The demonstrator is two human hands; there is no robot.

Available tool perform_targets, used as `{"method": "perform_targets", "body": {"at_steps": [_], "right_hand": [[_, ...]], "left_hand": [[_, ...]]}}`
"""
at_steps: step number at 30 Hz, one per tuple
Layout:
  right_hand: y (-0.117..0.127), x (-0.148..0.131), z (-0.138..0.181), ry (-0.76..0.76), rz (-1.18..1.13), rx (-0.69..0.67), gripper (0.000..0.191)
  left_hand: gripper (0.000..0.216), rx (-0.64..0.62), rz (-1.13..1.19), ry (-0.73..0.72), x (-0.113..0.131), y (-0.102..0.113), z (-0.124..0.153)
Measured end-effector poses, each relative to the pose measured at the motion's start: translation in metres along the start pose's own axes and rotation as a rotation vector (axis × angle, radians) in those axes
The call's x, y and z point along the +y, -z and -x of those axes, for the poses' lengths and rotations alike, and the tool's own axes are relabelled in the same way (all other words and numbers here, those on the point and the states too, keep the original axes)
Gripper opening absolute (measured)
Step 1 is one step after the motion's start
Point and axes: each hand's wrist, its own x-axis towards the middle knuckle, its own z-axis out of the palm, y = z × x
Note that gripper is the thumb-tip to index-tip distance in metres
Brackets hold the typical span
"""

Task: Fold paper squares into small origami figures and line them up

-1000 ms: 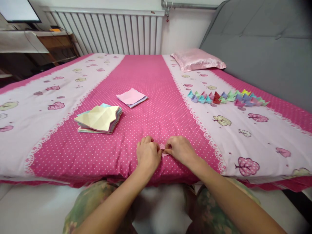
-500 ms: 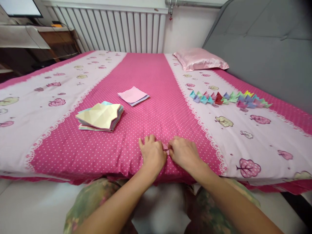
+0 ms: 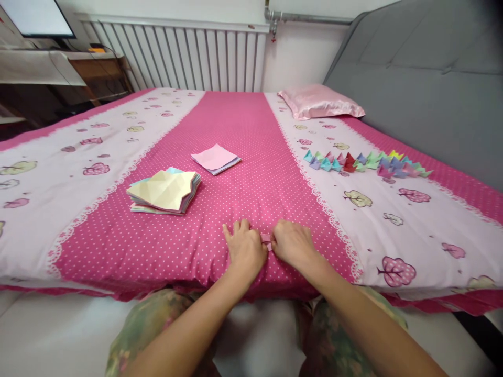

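Observation:
My left hand (image 3: 244, 247) and my right hand (image 3: 291, 243) rest side by side near the front edge of the bed (image 3: 251, 131), fingers curled and pressed together on a small pink folded paper (image 3: 266, 240). Only a sliver of that paper shows between the hands. Up and to the left lies a stack of creased coloured sheets (image 3: 165, 191) with a yellow one on top. Beyond it sits a flat pile of square sheets (image 3: 216, 158) topped by a pink one.
A row of several small folded paper shapes (image 3: 365, 163) in mixed colours lies on the right strip of the bedsheet. A pink pillow (image 3: 320, 101) sits at the far right by the grey headboard (image 3: 424, 78). A radiator (image 3: 184, 52) lines the far wall.
My hands have drawn closer together over the pink paper, hiding more of it. The view has tilted down slightly.

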Motion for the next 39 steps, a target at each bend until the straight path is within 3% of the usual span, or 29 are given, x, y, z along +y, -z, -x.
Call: {"method": "perform_targets", "body": {"at_steps": [4,9,11,14,20,23,27,32,39], "right_hand": [[0.007,0.007,0.001,0.056,-0.128,-0.010,0.015],[0.015,0.022,0.007,0.152,-0.429,-0.026,0.018],[0.013,0.030,0.010,0.166,-0.601,-0.052,0.027],[0.006,0.036,0.012,0.165,-0.782,-0.101,0.040],[0.001,0.028,0.013,0.280,-0.527,0.079,0.020],[0.006,0.025,0.012,0.309,-0.450,0.107,0.007],[0.021,0.037,0.012,0.284,-0.425,0.188,0.010],[0.041,0.092,0.013,0.181,-0.420,0.308,0.015],[0.033,0.221,0.006,-0.200,-0.369,0.451,0.019]], "left_hand": [[0.010,0.022,0.133,-0.038,-0.006,0.002,-0.001],[0.020,-0.019,0.465,-0.142,-0.028,0.021,-0.009],[0.017,0.065,0.537,-0.114,-0.044,0.028,-0.013],[0.020,0.253,0.440,-0.025,-0.070,0.027,-0.016],[0.035,0.236,0.121,-0.071,-0.089,0.006,-0.011],[0.036,0.259,0.110,-0.097,-0.087,0.006,-0.009],[0.035,0.280,0.106,-0.112,-0.088,0.012,-0.012],[0.035,0.295,0.037,-0.116,-0.094,0.006,-0.022],[0.041,0.385,-0.021,-0.204,-0.111,-0.011,-0.040]]}}
